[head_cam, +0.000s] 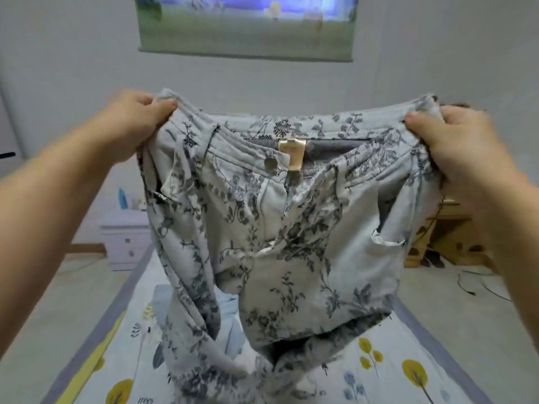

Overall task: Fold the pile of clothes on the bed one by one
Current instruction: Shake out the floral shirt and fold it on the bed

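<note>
A pale wall with a hanging landscape scroll (pixel 246 24) faces the bed (pixel 408 371), whose sheet is printed with yellow trees. A white nightstand (pixel 124 239) stands off to the left, a wooden desk (pixel 443 228) to the right. Above the bed, a pair of floral trousers (pixel 280 228) hangs spread by its waistband: the left hand (pixel 137 118) grips one corner, the right hand (pixel 455 135) pinches the other, the legs trailing down onto the sheet
</note>
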`<state>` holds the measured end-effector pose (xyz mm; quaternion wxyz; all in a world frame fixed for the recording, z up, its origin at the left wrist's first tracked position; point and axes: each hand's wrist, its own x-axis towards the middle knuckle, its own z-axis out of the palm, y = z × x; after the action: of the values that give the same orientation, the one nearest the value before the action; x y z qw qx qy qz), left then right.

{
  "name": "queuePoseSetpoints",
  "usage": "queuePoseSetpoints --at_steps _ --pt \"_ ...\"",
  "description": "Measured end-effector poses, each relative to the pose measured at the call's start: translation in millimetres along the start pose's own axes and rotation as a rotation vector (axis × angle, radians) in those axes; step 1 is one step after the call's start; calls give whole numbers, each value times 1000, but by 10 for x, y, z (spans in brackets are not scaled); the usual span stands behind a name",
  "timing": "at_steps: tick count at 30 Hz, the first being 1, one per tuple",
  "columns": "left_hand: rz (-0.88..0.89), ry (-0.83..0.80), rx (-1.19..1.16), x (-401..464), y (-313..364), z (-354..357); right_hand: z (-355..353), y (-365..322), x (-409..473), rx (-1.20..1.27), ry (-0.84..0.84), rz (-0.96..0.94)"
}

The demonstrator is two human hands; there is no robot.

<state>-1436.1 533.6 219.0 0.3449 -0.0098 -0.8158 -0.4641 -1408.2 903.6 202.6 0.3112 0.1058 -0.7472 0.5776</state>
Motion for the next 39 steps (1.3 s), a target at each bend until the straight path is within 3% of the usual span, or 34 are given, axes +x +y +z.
queuePoseSetpoints --at_steps 4,8,16,21,34,39 --pt "11 -81 -128 75 287 -68 -155 -396 80 95 30 -77" --pt "-68 -197 -36 -13 83 227 -234 -230 -29 46 40 2" --pt "-158 -466 110 -705 -866 1511 -486 1281 -687 -248 87 305" --pt "-162 -610 101 -1106 -1265 2405 -800 2253 -1068 -285 104 511" --pt "-188 -729 212 -1833 -1852 5290 -1821 4576 -1345 -394 293 805" --pt "-111 -708 294 -2144 -2147 6256 -2065 5362 -1455 -516 328 872"
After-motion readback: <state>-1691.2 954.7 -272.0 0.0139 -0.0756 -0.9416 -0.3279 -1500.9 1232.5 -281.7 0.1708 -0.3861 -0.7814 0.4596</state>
